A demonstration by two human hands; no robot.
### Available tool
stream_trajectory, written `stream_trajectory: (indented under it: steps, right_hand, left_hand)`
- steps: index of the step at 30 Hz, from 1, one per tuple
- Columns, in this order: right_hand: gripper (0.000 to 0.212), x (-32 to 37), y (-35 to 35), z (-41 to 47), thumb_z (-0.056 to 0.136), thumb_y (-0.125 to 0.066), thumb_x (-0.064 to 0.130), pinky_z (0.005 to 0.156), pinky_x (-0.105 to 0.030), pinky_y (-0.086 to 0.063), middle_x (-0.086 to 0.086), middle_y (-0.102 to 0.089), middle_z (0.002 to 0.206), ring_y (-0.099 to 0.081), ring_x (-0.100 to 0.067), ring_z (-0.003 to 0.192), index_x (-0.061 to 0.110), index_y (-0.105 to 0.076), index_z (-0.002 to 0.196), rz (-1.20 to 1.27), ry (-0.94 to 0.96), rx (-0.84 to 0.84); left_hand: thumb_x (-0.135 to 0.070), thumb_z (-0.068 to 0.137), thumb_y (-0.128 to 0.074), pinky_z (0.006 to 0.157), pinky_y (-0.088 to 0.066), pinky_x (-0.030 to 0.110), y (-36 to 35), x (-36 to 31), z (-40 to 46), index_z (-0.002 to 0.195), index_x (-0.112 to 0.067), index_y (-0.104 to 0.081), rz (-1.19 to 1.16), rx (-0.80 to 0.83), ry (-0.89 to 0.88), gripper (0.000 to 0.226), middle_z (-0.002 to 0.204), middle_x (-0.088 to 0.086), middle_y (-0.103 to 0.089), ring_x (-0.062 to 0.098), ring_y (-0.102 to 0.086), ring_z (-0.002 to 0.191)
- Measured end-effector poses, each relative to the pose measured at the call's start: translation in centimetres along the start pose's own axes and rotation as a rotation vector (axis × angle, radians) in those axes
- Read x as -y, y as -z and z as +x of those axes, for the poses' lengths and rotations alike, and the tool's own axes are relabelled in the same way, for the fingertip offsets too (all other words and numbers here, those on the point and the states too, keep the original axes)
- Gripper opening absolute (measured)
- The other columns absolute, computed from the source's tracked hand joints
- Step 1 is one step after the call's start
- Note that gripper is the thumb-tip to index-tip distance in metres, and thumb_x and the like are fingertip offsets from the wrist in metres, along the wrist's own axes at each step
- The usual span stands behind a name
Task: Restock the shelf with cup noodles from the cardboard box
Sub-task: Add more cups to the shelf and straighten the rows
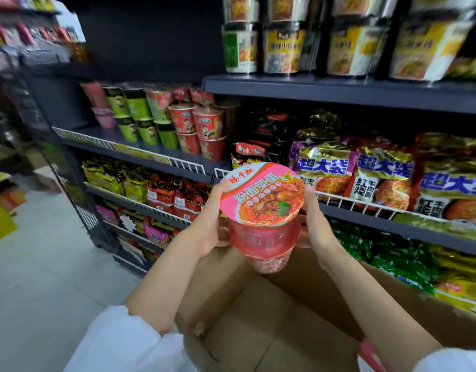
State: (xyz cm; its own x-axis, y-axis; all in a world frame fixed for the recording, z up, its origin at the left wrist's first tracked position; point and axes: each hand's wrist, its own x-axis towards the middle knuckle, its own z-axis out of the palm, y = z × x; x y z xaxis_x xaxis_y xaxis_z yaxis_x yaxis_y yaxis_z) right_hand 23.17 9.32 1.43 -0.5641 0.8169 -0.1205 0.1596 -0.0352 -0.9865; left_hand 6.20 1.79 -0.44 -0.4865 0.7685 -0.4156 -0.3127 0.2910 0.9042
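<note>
Both hands, left hand (212,224) and right hand (316,224), grasped one pink cup noodles (262,210) above the cardboard box (258,318), near the shelf (338,89).

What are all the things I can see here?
Pink plastic noodle cups: two stacked, pink, held above the box.
Brown cardboard box: one, brown, below the hands.
Green paper noodle cups: several, green, stacked on the left shelf.
Red paper noodle cups: several, red, beside the green ones.
Purple noodle bags: several, purple and gold, right shelf.
Dark metal shelf: one, dark grey, behind everything.
Left hand: grips the cups' left side.
Right hand: grips their right side.
</note>
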Motion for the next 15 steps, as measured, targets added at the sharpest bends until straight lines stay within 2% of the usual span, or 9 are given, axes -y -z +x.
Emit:
stream_trajectory:
  steps: [2,5,7,10,12,13,15]
  right_hand:
    - [0.06,1.6,-1.1,0.4,0.089,-0.014,0.067,0.097,-0.042,-0.04,0.001,-0.057,0.121,-0.051,-0.018,0.116,0.036,-0.051,0.125,0.011,0.022,0.013]
    - [0.05,4.1,-4.0,1.0,0.092,-0.015,0.063,0.083,-0.032,-0.043,0.01,-0.056,0.1,-0.052,-0.009,0.097,0.037,-0.052,0.116,0.033,0.052,0.056]
    - [0.05,5.5,-6.7,1.8,0.093,-0.016,0.062,0.076,-0.028,-0.044,0.01,-0.057,0.102,-0.053,-0.008,0.094,0.037,-0.052,0.117,0.052,0.069,0.092]
    - [0.046,7.3,-11.7,3.2,0.092,-0.017,0.064,0.082,-0.031,-0.04,0.011,-0.053,0.105,-0.05,-0.011,0.101,0.038,-0.049,0.112,0.057,0.069,0.119]
    - [0.055,8.3,-16.0,4.5,0.089,-0.018,0.068,0.089,-0.035,-0.04,0.009,-0.055,0.112,-0.053,-0.017,0.111,0.033,-0.053,0.114,0.048,0.077,0.152]
    - [0.066,8.7,-18.1,5.2,0.087,-0.02,0.071,0.094,-0.038,-0.041,0.007,-0.055,0.122,-0.052,-0.021,0.118,0.028,-0.053,0.123,0.047,0.063,0.166]
    - [0.082,9.9,-22.9,6.4,0.081,-0.022,0.078,0.102,-0.046,-0.039,-0.004,-0.05,0.139,-0.048,-0.028,0.127,0.024,-0.043,0.139,0.06,0.011,0.18]
  left_hand:
    - [-0.081,0.074,-0.036,0.083,-0.047,0.04,1.2,-1.4,-0.9,0.124,-0.032,-0.055,-0.033,-0.024,-0.077,0.072,0.121,0.003,-0.063,0.024,-0.055,0.11]
    - [-0.079,0.081,-0.024,0.069,-0.045,0.033,3.7,-3.2,-2.0,0.124,-0.031,-0.056,-0.057,-0.1,-0.181,0.072,0.118,0.003,-0.064,0.02,-0.057,0.103]
    - [-0.077,0.083,-0.02,0.065,-0.041,0.031,6.0,-4.4,-2.5,0.128,-0.03,-0.054,-0.094,-0.168,-0.242,0.073,0.121,0.003,-0.062,0.017,-0.056,0.097]
    - [-0.078,0.083,-0.02,0.068,-0.041,0.032,10.9,-6.0,-2.7,0.131,-0.03,-0.051,-0.141,-0.272,-0.285,0.075,0.126,0.004,-0.059,0.019,-0.055,0.102]
    - [-0.081,0.08,-0.02,0.072,-0.043,0.034,14.9,-6.9,-2.6,0.133,-0.031,-0.05,-0.136,-0.324,-0.307,0.078,0.129,0.003,-0.057,0.021,-0.054,0.109]
    - [-0.082,0.08,-0.02,0.072,-0.044,0.033,16.8,-7.3,-2.7,0.132,-0.031,-0.05,-0.121,-0.344,-0.32,0.079,0.128,0.003,-0.058,0.021,-0.055,0.11]
    - [-0.08,0.082,-0.018,0.068,-0.044,0.031,21.1,-8.4,-3.0,0.132,-0.031,-0.051,-0.078,-0.352,-0.365,0.078,0.126,0.0,-0.059,0.019,-0.056,0.107]
